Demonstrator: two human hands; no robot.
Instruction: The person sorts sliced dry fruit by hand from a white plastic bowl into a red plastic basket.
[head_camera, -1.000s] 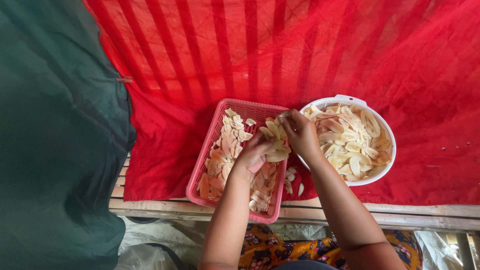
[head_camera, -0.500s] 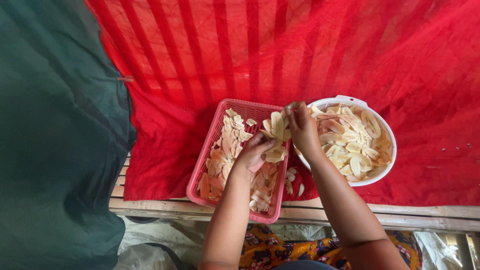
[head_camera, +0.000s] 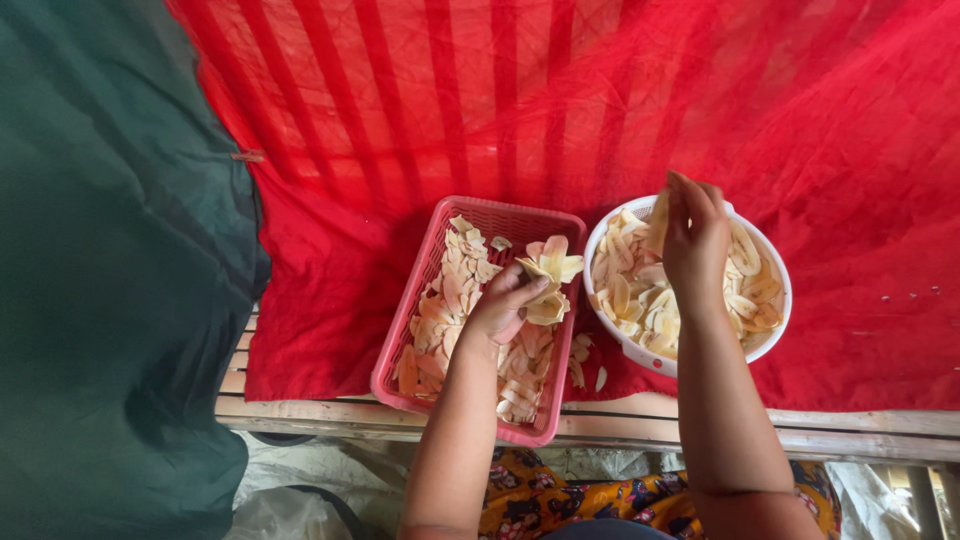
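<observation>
My left hand holds a fanned bunch of pale banana slices over the right side of a pink plastic basket. More slices lie inside that basket. My right hand is raised over a round white strainer bowl full of slices, pinching one slice between thumb and fingers.
Both containers rest on a red mesh cloth spread over a bamboo slat platform. A dark green net covers the left side. A few loose slices lie on the cloth between the containers. My patterned yellow clothing shows below.
My right hand has moved right from the bunch in my left hand to above the white bowl, carrying one slice. My left hand has stayed over the pink basket.
</observation>
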